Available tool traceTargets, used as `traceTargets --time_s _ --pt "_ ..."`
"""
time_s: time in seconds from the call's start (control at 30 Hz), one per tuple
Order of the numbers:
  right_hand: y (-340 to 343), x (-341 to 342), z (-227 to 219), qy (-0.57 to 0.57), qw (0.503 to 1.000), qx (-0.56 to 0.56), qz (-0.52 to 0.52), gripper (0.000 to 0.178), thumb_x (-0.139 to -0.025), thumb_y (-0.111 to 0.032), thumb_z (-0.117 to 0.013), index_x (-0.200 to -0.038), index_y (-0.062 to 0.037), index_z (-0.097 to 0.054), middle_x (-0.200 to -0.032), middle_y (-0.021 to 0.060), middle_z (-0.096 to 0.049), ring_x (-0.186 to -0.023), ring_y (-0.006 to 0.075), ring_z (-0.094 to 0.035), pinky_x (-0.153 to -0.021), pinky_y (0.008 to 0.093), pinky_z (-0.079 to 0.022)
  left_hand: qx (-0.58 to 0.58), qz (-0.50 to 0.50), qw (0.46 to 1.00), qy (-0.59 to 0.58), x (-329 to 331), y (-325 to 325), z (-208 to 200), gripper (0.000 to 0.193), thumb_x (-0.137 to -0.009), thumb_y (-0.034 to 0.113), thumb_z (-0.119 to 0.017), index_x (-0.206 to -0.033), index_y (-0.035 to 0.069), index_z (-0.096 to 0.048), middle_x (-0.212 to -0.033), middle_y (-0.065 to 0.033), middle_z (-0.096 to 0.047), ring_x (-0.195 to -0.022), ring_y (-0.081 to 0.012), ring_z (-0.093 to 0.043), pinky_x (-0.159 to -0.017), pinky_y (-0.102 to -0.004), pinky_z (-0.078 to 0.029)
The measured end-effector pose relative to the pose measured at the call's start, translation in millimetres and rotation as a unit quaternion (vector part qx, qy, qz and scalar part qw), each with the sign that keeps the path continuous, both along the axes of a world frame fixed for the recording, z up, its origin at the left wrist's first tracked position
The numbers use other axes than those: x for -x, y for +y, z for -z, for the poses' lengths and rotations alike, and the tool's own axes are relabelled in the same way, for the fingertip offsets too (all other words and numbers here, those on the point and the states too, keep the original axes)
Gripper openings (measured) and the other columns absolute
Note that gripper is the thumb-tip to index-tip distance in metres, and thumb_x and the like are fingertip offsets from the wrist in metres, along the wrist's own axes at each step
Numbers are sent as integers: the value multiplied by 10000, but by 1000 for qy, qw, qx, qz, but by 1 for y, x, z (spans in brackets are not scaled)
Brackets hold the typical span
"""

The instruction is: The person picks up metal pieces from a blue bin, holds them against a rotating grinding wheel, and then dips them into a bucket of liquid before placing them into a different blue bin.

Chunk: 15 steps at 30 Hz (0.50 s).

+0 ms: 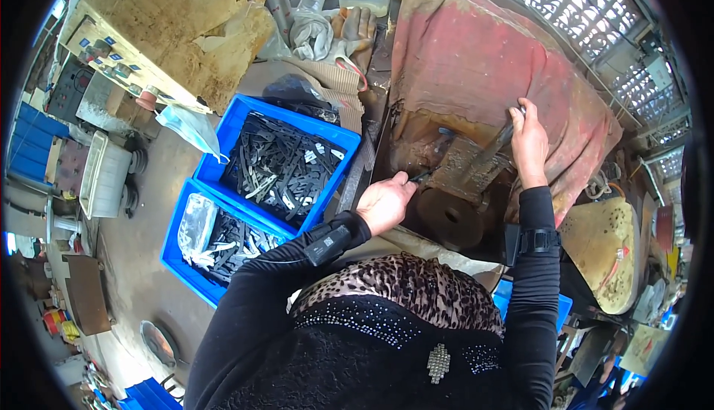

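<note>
My left hand (386,203) is closed in a pinch at the left side of a grimy machine well. A small dark strip (422,177) sticks out from its fingertips toward a rusty metal block (462,168). My right hand (529,142) wraps round the upper end of a dark lever bar (497,146) that slants up from that block. Below the block sits a round grinding wheel (448,218) with a hole in its middle. A stained red cloth (468,53) drapes over the machine behind both hands.
Left of the machine, one blue bin (348,139) holds many dark metal strips. A second blue bin (172,250) holds more strips and a clear plastic container (198,228). A control box (171,23) with knobs and a hanging mask (190,131) stands farther left. Gloves (357,27) lie behind.
</note>
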State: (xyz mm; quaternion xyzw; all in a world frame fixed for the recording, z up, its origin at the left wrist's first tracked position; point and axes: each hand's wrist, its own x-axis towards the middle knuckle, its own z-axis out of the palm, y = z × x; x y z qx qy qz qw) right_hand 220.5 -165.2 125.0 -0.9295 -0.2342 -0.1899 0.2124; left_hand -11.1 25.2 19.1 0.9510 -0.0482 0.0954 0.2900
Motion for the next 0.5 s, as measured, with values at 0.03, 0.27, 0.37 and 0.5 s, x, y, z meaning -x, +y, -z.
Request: traceTargets --time_s 0.03,0.27,0.37,0.5 --pt "0 0 0 4 1000 3 2 360 -983 -359 -513 -1255 -123 -523 -923 207 -692 -875 390 -664 -745 469 -505 -2 0 1000 -2 0 0 0 393 -720 -6 -579 -1110 8 -627 -924 -152 -543 -752 -337 -625 -665 -420 -514" --pt "-1 -2 -2 21 1000 6 5 333 -983 -364 -511 -1225 -136 -532 -959 195 -694 -903 389 -662 -761 474 -504 -14 -6 1000 -13 0 -1 -2 346 -702 3 -582 -1045 14 -625 -907 -160 -549 -748 -342 -625 -660 -420 -514" --pt "-1 -6 2 -3 1000 -2 -6 330 -982 -383 -510 -1212 -149 -538 -972 191 -694 -920 394 -658 -775 480 -504 -11 -10 1000 -21 0 -2 -2 233 -672 18 -591 -903 35 -600 -885 -170 -562 -759 -349 -627 -661 -420 -518" --pt "-3 -12 5 26 999 -16 -17 351 -983 -412 -498 -1202 -142 -545 -988 220 -683 -949 424 -641 -794 485 -494 -19 -15 999 -33 0 -1 2 153 -655 32 -605 -801 59 -565 -823 -152 -553 -733 -334 -620 -614 -416 -509"
